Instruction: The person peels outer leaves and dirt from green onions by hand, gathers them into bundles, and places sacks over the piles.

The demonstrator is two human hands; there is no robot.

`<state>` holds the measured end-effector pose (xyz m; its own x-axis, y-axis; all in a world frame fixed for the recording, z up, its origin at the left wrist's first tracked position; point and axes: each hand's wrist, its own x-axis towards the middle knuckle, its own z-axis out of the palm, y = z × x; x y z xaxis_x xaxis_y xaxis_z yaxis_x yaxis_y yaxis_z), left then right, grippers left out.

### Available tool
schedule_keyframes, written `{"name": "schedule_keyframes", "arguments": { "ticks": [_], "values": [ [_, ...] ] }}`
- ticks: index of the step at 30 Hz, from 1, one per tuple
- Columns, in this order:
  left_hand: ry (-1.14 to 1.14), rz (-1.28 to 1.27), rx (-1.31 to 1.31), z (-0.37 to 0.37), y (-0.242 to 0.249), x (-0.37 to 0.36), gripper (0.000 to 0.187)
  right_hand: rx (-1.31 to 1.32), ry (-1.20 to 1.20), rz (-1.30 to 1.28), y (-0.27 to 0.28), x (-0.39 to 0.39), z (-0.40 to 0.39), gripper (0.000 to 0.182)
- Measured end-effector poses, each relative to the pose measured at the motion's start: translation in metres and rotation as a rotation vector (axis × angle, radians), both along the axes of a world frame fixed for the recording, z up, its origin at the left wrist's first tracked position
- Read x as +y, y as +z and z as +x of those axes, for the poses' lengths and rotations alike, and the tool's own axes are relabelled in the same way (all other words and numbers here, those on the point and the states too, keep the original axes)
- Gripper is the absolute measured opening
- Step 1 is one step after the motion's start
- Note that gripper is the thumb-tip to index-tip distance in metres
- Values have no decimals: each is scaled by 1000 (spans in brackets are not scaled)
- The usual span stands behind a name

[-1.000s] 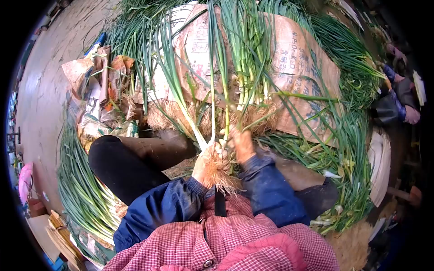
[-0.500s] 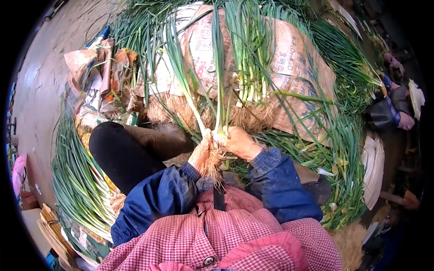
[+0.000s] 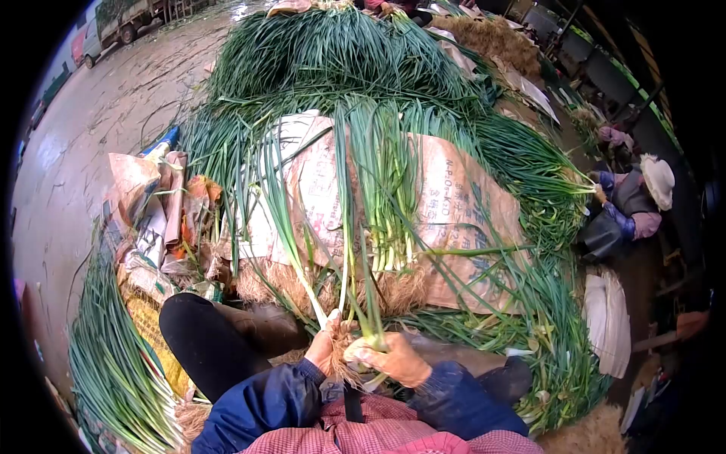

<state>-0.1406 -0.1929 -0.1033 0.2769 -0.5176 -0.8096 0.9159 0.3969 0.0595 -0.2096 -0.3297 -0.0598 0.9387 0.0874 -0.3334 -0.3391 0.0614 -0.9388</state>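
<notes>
My left hand [image 3: 321,352] is closed around a few green onions [image 3: 301,284], low down near their hairy roots. Their white stems point up and away over the sack. Close beside it, my right hand [image 3: 402,363] is closed on a greenish strand of onion leaf [image 3: 370,321], pinched near the pale onion bases. Exactly which layer its fingers grip is hard to make out. Beyond the hands, a bunch of green onions [image 3: 389,227] lies on a printed sack [image 3: 461,219], with thick roots along its near edge.
A large heap of green onions [image 3: 333,53] rises at the back. More onions [image 3: 125,356] lie at my left, and loose leaves [image 3: 563,333] at my right. Crumpled sacks [image 3: 162,204] sit left of my knee. Another person [image 3: 635,197] in a pale hat works at the right.
The view has tilted up, so everything sits lower and more background shows. My right hand has moved slightly away from my left, drawing a leafy strand with it.
</notes>
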Motion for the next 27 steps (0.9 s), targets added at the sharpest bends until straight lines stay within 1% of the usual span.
{"name": "schedule_keyframes", "arguments": {
  "ticks": [1,2,3,4,5,6,7,8,9,10,11,12,13,14,15,16,17,19,20,21,23,24,25,27],
  "values": [
    [-144,-180,-161,3,-15,17,36,-18,-38,-27,2,-17,-12,19],
    [-152,-354,-171,5,-30,27,32,41,-108,-134,13,-42,-24,23],
    [-146,-528,-176,4,-38,33,30,120,-197,-306,24,-74,-38,29],
    [-156,-187,-302,3,3,26,24,201,-270,-607,34,-113,-55,35],
    [-53,-596,-263,4,6,31,18,347,-301,-1028,44,-153,-72,42],
    [6,-650,-324,6,14,32,18,611,-265,-1490,49,-184,-83,49],
    [66,-704,-395,9,20,31,17,929,-229,-1836,55,-202,-86,55],
    [75,-706,-392,12,16,29,17,1063,-222,-1960,56,-204,-83,62],
    [52,-548,-417,16,10,27,16,897,-337,-1969,59,-206,-73,55],
    [26,-386,-434,18,1,24,14,518,-401,-1765,46,-196,-56,48],
    [70,-219,-324,16,-15,19,14,195,-397,-1357,30,-181,-33,41],
    [40,-266,-209,15,-24,19,15,19,-309,-1040,7,-160,-7,34],
    [11,-310,-102,14,-29,22,17,-79,-200,-828,-22,-135,21,28],
    [-30,-302,-131,9,-26,23,17,-124,-116,-827,-53,-108,50,23],
    [-72,-292,-163,3,-22,22,18,-52,-72,-1152,-73,-80,84,27],
    [-83,-385,-181,1,-22,22,14,29,-71,-1223,-92,-61,112,29],
    [-47,-403,-257,1,-13,22,12,126,-62,-1297,-112,-51,132,31],
    [-30,-275,-403,6,-6,24,15,163,-288,-1311,-165,-51,155,33],
    [19,-300,-450,9,-11,27,13,294,-230,-1218,-157,-47,155,36],
    [71,-172,-371,11,-15,26,17,309,-213,-1230,-150,-42,146,36],
    [137,-6,-311,12,-18,23,18,321,-206,-1350,-134,-32,130,42],
    [143,-43,-284,11,-23,25,19,354,-321,-1227,-125,-28,118,58],
    [141,-43,-272,9,-28,25,19,365,-315,-1229,-129,-25,109,58],
    [99,19,-234,5,-31,26,19,400,-547,-1095,-140,-17,96,70]
  ]
}}
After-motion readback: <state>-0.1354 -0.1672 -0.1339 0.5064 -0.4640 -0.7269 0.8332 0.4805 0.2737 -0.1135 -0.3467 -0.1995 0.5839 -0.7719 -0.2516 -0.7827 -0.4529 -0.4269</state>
